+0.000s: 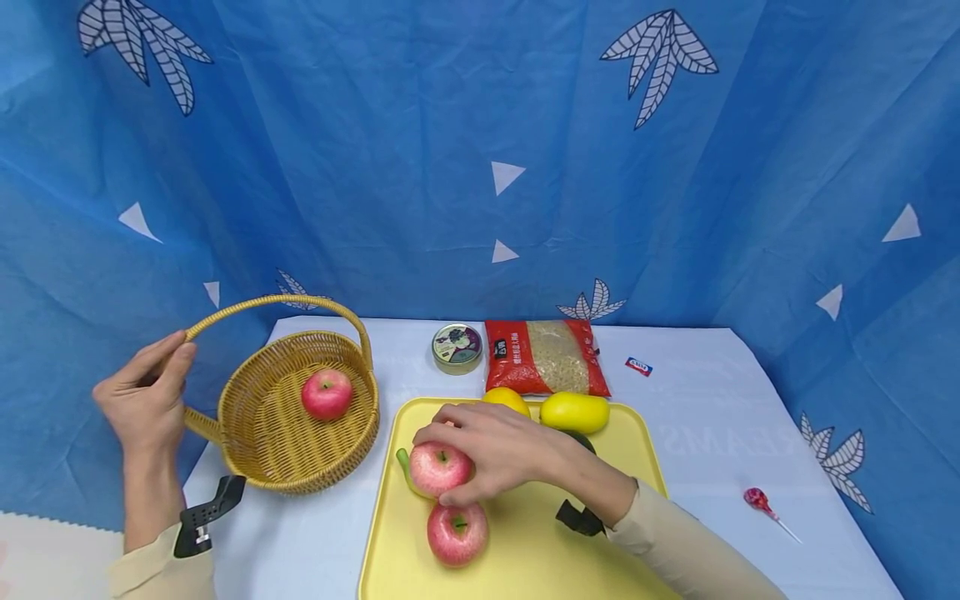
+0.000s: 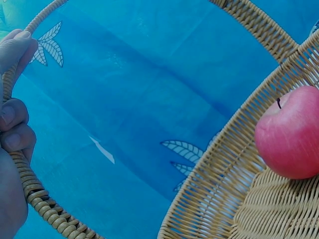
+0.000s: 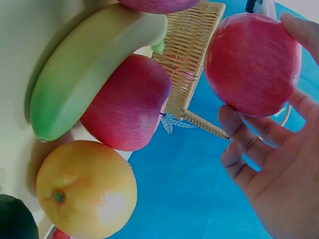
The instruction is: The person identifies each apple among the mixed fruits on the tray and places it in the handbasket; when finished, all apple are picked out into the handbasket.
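My left hand (image 1: pixel 144 390) grips the arched handle (image 1: pixel 273 298) of a round wicker basket (image 1: pixel 242 392); its fingers curl round the handle in the left wrist view. Inside the basket lies one red apple (image 1: pixel 327 394). Over the left part of the yellow tray (image 1: pixel 547 533), my right hand (image 1: pixel 491 446) holds another apple (image 3: pixel 253 64) between thumb and fingers. A further apple (image 1: pixel 457 533) sits on the tray just nearer to me. The right wrist view shows a greenish-yellow banana (image 3: pixel 89 67) beside an apple (image 3: pixel 130 104) and an orange (image 3: pixel 87 189). My right hand hides part of these from the head view.
At the tray's far side lie a yellow oblong fruit (image 1: pixel 575 412) and a partly hidden dark green one (image 1: pixel 581 439). Behind the tray stand a round tin (image 1: pixel 457 347) and a red bag (image 1: pixel 546 358). A small packet (image 1: pixel 639 366) and a lollipop (image 1: pixel 759 500) lie right.
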`<state>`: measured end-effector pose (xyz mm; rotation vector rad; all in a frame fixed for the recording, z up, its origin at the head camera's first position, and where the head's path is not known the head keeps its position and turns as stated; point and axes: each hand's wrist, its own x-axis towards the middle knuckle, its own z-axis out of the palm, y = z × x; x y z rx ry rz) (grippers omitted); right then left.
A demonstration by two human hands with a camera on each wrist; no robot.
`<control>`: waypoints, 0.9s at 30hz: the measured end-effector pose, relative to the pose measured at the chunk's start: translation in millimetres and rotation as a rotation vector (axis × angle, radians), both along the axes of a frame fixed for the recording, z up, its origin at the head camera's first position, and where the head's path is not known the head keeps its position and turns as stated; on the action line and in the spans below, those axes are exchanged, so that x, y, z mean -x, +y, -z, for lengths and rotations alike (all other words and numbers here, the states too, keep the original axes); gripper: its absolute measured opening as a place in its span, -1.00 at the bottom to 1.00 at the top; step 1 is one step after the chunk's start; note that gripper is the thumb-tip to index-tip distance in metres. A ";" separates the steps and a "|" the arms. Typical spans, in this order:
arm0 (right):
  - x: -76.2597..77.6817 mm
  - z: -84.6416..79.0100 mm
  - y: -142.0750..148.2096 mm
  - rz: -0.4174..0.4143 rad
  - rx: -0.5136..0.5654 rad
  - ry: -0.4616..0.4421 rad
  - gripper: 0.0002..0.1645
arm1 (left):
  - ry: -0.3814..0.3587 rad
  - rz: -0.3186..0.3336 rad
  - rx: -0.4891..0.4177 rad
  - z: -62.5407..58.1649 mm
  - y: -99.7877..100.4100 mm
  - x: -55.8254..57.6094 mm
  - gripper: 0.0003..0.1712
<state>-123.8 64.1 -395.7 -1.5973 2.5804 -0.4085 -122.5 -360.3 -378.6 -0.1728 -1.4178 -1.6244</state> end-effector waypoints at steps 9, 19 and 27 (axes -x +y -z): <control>2.9 -2.5 -6.4 -0.021 0.015 0.003 -0.21 | -0.007 -0.003 -0.005 0.4 0.0 0.0 -0.74; 4.4 -2.9 -15.8 -0.041 0.023 0.003 -0.22 | -0.027 -0.014 -0.001 0.2 -0.3 -0.8 -0.74; 4.4 -7.3 -25.9 -0.051 0.023 -0.012 -0.22 | -0.010 -0.003 -0.012 -0.5 0.4 -0.4 -0.73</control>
